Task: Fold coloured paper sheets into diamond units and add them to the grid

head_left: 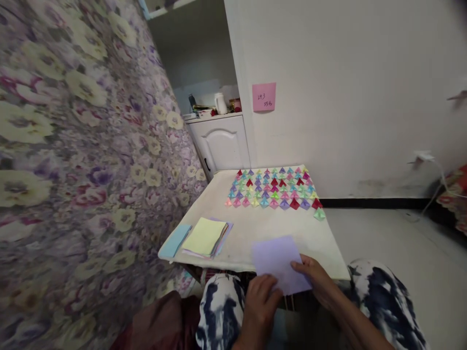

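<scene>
A square sheet of light purple paper (279,260) is held over the front edge of the cream-covered table (251,228). My right hand (315,277) pinches its right side, thumb on top and the other fingers beneath. At the lower left edge of the sheet, my left hand (260,301) is closed on the paper with its fingers curled. Left of the sheet lies a stack of coloured paper (206,236), pale yellow on top. Beside that stack is a blue paper piece (175,240). Several small folded paper pieces (273,189) in many colours stand in rows toward the back.
One green folded piece (319,214) sits apart at the table's right edge. Flowered wallpaper (109,170) covers the wall on the left. Behind the table are a white cabinet (224,143) and a pink note (264,96) on the wall. My knees (222,306) flank the table front.
</scene>
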Available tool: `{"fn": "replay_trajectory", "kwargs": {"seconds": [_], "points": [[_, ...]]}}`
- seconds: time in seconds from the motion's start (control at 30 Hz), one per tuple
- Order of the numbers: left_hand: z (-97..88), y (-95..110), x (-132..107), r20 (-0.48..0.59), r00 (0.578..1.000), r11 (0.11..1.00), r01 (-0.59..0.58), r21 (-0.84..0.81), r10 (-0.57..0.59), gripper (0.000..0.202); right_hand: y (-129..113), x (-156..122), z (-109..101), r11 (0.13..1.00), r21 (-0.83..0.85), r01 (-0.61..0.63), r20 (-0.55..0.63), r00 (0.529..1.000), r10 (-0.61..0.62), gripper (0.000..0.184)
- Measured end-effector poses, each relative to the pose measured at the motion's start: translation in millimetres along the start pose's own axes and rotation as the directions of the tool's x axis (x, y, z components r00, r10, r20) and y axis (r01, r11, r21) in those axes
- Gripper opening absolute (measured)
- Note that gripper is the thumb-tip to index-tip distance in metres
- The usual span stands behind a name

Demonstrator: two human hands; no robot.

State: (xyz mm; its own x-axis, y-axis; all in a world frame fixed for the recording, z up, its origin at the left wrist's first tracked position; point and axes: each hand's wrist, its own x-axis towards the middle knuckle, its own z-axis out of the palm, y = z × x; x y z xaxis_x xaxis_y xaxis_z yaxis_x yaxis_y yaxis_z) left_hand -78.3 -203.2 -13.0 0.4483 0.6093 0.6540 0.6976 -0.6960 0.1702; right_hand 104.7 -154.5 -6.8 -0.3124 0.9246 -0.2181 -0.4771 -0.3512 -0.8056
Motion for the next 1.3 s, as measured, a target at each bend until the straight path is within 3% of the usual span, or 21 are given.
{"fn": "replay_trajectory", "kwargs": {"seconds": [0.07,0.13,0.2,0.27,0.3,0.33,0.37,0.43,0.5,0.6,0.7,0.77,0.87,0.93,1.0,1.17,1.3], "points": [[-1.5,0,-4,-0.068,0.991,0.993,0.112,-0.023,-0.113,0.028,-9,-6,2,0.998,0.0,0.056,0.011,0.998,-0.056,0.042],[-5.3,1,-5,-0.134,0.952,0.957,0.26,-0.126,-0.276,0.034,-18,-10,5,0.993,-0.011,0.117,0.029,0.993,-0.116,0.039],[-10.9,2,-3,-0.164,0.848,0.844,0.444,-0.3,-0.505,0.033,-26,-13,7,0.986,-0.03,0.161,0.05,0.986,-0.159,0.037],[-16.7,4,6,-0.119,0.663,0.612,0.588,-0.529,-0.739,0.029,-32,-13,7,0.981,-0.058,0.187,0.076,0.98,-0.182,0.036],[-19.4,5,12,-0.057,0.553,0.448,0.605,-0.658,-0.831,0.029,-35,-12,6,0.978,-0.075,0.195,0.091,0.978,-0.188,0.036],[-21.7,6,20,0.058,0.483,0.275,0.588,-0.76,-0.874,0.03,-38,-11,6,0.976,-0.094,0.198,0.108,0.976,-0.188,0.036],[-23.6,8,29,0.182,0.45,0.108,0.546,-0.831,-0.874,0.033,-41,-9,5,0.973,-0.113,0.201,0.122,0.975,-0.187,0.036],[-26.2,11,49,0.348,0.442,-0.139,0.439,-0.888,-0.827,0.039,-48,-5,3,0.969,-0.141,0.204,0.144,0.972,-0.184,0.036],[-27.1,14,69,0.409,0.459,-0.257,0.358,-0.898,-0.789,0.039,-58,0,2,0.965,-0.161,0.208,0.154,0.971,-0.184,0.037],[-24.3,13,97,0.409,0.522,-0.249,0.351,-0.903,-0.749,0.033,-74,6,1,0.959,-0.188,0.214,0.146,0.971,-0.188,0.037],[-15.9,4,117,0.398,0.549,-0.209,0.374,-0.903,-0.735,0.041,-90,15,0,0.957,-0.186,0.225,0.129,0.971,-0.203,0.039],[-8.3,-5,128,0.372,0.551,-0.172,0.38,-0.909,-0.747,0.048,-97,24,-1,0.954,-0.188,0.234,0.119,0.969,-0.215,0.04],[2.4,-19,141,0.303,0.523,-0.086,0.399,-0.913,-0.797,0.067,-105,40,-6,0.943,-0.222,0.247,0.103,0.968,-0.23,0.038],[8.6,-27,148,0.241,0.513,0.002,0.427,-0.904,-0.824,0.08,-107,52,-10,0.937,-0.237,0.257,0.092,0.966,-0.242,0.037],[14.7,-34,152,0.202,0.537,0.096,0.475,-0.875,-0.819,0.087,-109,62,-14,0.936,-0.231,0.264,0.079,0.964,-0.252,0.038],[33.2,-50,149,0.115,0.659,0.463,0.631,-0.622,-0.743,0.061,-105,79,-29,0.94,-0.239,0.242,0.012,0.969,-0.247,0.041],[44.7,-58,140,0.014,0.778,0.701,0.574,-0.423,-0.628,0.046,-100,87,-39,0.902,-0.347,0.257,-0.025,0.959,-0.283,0.035]]}}
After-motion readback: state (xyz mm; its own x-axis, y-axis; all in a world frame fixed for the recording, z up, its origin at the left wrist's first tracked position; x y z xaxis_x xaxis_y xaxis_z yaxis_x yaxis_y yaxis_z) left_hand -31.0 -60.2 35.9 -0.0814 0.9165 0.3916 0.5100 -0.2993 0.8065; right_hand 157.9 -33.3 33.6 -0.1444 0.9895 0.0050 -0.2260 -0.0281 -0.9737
